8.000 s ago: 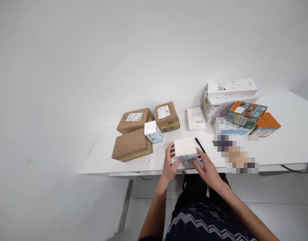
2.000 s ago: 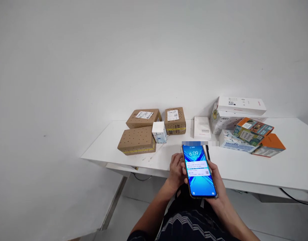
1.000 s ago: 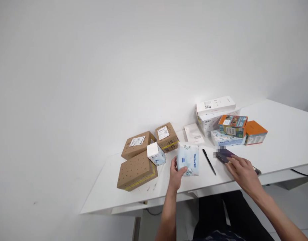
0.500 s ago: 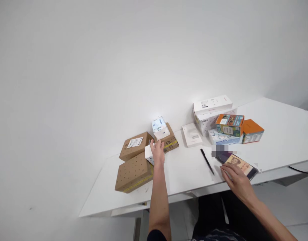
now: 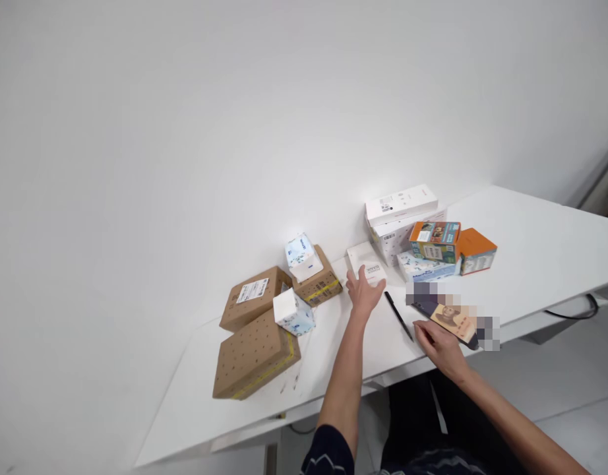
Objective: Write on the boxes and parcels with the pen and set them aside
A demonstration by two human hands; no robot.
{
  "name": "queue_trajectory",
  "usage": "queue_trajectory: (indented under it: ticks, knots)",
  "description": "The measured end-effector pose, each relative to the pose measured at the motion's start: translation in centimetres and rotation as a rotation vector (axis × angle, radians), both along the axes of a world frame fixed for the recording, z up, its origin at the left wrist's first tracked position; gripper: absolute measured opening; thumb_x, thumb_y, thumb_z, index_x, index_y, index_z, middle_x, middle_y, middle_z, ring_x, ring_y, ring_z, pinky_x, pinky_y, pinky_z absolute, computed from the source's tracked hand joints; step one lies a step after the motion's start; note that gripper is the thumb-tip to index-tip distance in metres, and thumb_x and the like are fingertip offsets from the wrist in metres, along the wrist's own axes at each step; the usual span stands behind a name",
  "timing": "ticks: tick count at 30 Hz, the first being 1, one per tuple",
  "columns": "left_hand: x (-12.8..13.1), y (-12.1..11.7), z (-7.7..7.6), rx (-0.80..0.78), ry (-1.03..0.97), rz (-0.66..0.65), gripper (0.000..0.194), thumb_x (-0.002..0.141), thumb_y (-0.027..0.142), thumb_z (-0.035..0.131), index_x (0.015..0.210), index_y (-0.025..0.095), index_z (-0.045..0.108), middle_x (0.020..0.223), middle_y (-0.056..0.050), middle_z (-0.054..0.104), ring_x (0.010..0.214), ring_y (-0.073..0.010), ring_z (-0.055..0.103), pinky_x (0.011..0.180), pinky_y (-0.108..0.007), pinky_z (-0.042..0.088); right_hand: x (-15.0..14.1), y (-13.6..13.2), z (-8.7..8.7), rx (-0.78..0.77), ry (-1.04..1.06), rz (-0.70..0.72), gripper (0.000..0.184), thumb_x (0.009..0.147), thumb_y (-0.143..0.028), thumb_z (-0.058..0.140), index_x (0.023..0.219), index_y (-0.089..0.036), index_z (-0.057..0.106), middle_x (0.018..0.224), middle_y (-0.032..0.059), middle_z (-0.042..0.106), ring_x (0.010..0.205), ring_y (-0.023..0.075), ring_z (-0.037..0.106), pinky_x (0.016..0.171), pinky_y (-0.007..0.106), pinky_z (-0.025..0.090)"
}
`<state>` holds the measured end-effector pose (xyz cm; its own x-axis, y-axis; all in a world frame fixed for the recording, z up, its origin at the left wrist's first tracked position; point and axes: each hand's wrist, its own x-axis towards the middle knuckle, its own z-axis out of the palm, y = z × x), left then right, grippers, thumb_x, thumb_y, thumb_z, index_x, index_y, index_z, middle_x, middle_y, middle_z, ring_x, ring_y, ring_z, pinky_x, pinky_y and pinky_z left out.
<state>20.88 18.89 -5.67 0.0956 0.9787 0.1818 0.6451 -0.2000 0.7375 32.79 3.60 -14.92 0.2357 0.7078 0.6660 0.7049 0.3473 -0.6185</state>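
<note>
My left hand (image 5: pixel 365 291) reaches over the near end of a white power bank box (image 5: pixel 365 256), thumb and fingers spread around it. Whether the fingertips touch the box I cannot tell. My right hand (image 5: pixel 440 348) rests near the table's front edge with its fingers curled in, and nothing shows in them. Just beyond it lies a dark phone with a banknote picture (image 5: pixel 452 316) on it, partly blurred out. Between the hands a black pen (image 5: pixel 398 316) lies on the table.
Brown cartons (image 5: pixel 257 353) stand on the left, with a white-and-blue tissue pack (image 5: pixel 294 311) beside them and another pack (image 5: pixel 303 256) on the rear carton. At the right are stacked white boxes (image 5: pixel 401 204), a blue-white pack (image 5: pixel 427 267) and two orange boxes (image 5: pixel 477 251).
My left hand has moved right, from the tissue pack by the cartons to the power bank box. My right hand's fingers have curled in beside the phone. The view has shifted slightly.
</note>
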Motion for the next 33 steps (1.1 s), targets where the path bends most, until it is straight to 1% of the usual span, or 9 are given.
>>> queue_trajectory:
  ticks: [3, 7, 12, 15, 18, 20, 23, 28, 33]
  knots:
    - [3.0, 0.7, -0.9, -0.071, 0.159, 0.029, 0.07, 0.064, 0.041, 0.074, 0.125, 0.016, 0.052, 0.144, -0.025, 0.03, 0.124, -0.0479, 0.038, 0.094, -0.058, 0.035, 0.0, -0.2, 0.4, -0.004, 0.001, -0.018, 0.011, 0.09, -0.019, 0.05, 0.091, -0.02, 0.061, 0.075, 0.004, 0.07, 0.064, 0.0157, 0.067, 0.062, 0.025, 0.052]
    - [4.0, 0.9, 0.0, -0.078, 0.297, 0.079, 0.063, 0.065, 0.035, 0.071, 0.124, 0.021, 0.051, 0.141, -0.02, 0.033, 0.122, -0.0448, 0.041, 0.095, -0.058, 0.036, 0.0, -0.3, 0.9, -0.006, 0.005, -0.026, 0.012, 0.09, -0.018, 0.049, 0.091, -0.019, 0.061, 0.072, 0.0031, 0.068, 0.062, 0.0143, 0.066, 0.061, 0.024, 0.052]
    - [-0.5, -1.7, 6.0, 0.033, 0.399, 0.164, 0.056, 0.075, 0.045, 0.06, 0.126, 0.026, 0.049, 0.137, -0.014, 0.034, 0.12, -0.0385, 0.043, 0.094, -0.049, 0.041, 0.1, -0.4, 1.0, -0.011, 0.046, -0.011, 0.012, 0.09, -0.02, 0.05, 0.089, -0.02, 0.061, 0.069, 0.0027, 0.067, 0.06, 0.0148, 0.065, 0.058, 0.024, 0.051]
    - [-4.4, -5.0, 10.8, 0.098, 0.482, 0.088, 0.046, 0.079, 0.049, 0.057, 0.119, 0.027, 0.054, 0.128, -0.012, 0.041, 0.114, -0.033, 0.048, 0.09, -0.043, 0.044, 0.2, -0.5, 0.8, -0.017, 0.072, 0.003, 0.011, 0.089, -0.022, 0.05, 0.089, -0.02, 0.062, 0.07, 0.0031, 0.067, 0.06, 0.0154, 0.064, 0.058, 0.025, 0.05]
    - [-7.4, -7.9, 13.3, 0.077, 0.569, 0.038, 0.035, 0.082, 0.05, 0.054, 0.108, 0.028, 0.06, 0.12, -0.009, 0.048, 0.107, -0.0292, 0.053, 0.085, -0.04, 0.045, 0.2, -0.5, 0.6, -0.03, 0.085, 0.003, 0.011, 0.089, -0.023, 0.051, 0.088, -0.02, 0.062, 0.069, 0.0025, 0.067, 0.058, 0.0152, 0.063, 0.058, 0.025, 0.05]
    - [-8.4, -9.0, 13.1, 0.065, 0.645, 0.048, 0.034, 0.083, 0.051, 0.053, 0.105, 0.026, 0.062, 0.114, -0.01, 0.053, 0.103, -0.0306, 0.054, 0.083, -0.042, 0.046, 0.2, -0.5, 0.6, -0.041, 0.083, -0.007, 0.011, 0.089, -0.024, 0.052, 0.087, -0.02, 0.062, 0.068, 0.0019, 0.066, 0.057, 0.015, 0.062, 0.059, 0.025, 0.05]
    - [-8.9, -9.7, 11.1, 0.122, 0.65, 0.095, 0.044, 0.085, 0.056, 0.051, 0.111, 0.023, 0.062, 0.117, -0.013, 0.053, 0.106, -0.0338, 0.053, 0.085, -0.046, 0.045, 0.2, -0.5, 0.7, -0.048, 0.069, -0.017, 0.012, 0.089, -0.025, 0.051, 0.086, -0.02, 0.062, 0.07, 0.0024, 0.067, 0.059, 0.0154, 0.064, 0.06, 0.025, 0.05]
    - [-9.2, -9.8, 7.7, 0.23, 0.445, 0.088, 0.063, 0.084, 0.064, 0.048, 0.131, 0.022, 0.05, 0.134, -0.017, 0.039, 0.123, -0.0352, 0.044, 0.094, -0.049, 0.043, 0.1, -0.6, 0.8, -0.063, 0.059, -0.014, 0.014, 0.089, -0.025, 0.05, 0.086, -0.02, 0.062, 0.071, 0.0029, 0.068, 0.06, 0.0153, 0.064, 0.061, 0.025, 0.05]
    - [-10.6, -9.7, 5.7, 0.311, 0.208, 0.012, 0.067, 0.083, 0.053, 0.06, 0.139, 0.024, 0.037, 0.138, -0.015, 0.039, 0.132, -0.0308, 0.037, 0.104, -0.049, 0.038, 0.1, -0.7, 0.7, -0.107, 0.077, -0.012, 0.015, 0.089, -0.027, 0.049, 0.085, -0.021, 0.062, 0.069, 0.0028, 0.066, 0.061, 0.0161, 0.063, 0.062, 0.027, 0.049]
